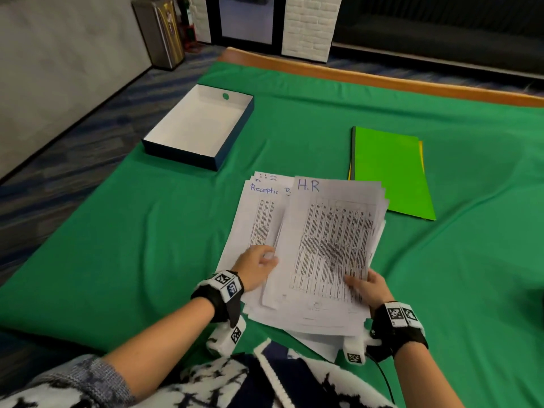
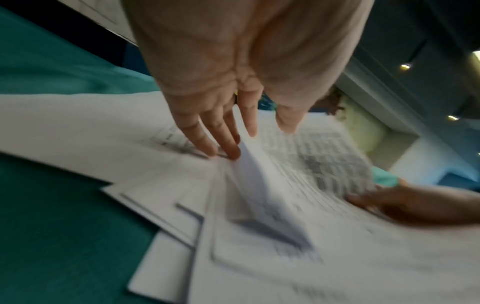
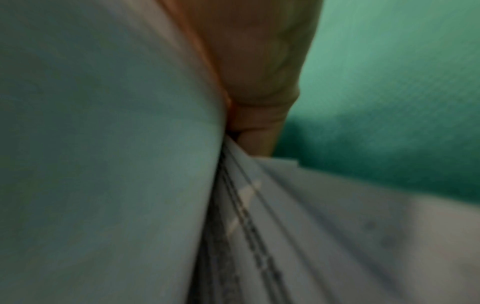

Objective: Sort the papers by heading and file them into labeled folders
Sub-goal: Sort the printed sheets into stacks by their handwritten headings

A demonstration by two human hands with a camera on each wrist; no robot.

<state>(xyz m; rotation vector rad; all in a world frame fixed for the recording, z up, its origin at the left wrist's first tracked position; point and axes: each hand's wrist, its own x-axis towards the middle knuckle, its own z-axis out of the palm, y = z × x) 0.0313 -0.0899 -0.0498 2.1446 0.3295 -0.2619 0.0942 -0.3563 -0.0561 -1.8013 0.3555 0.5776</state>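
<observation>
White printed paper stack topped by sheet headed "H.R", between both hands on green cloth. Right hand pinches stack's near right corner, thumb on top. Left hand, fingers straight, presses "Reception" sheet beside stack. Bright green card folders beyond right hand. White-lined open box beyond left hand.

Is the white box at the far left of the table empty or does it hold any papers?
Empty. The head view shows the white box with its bare white floor and walls all in view; no sheet lies in it.
</observation>
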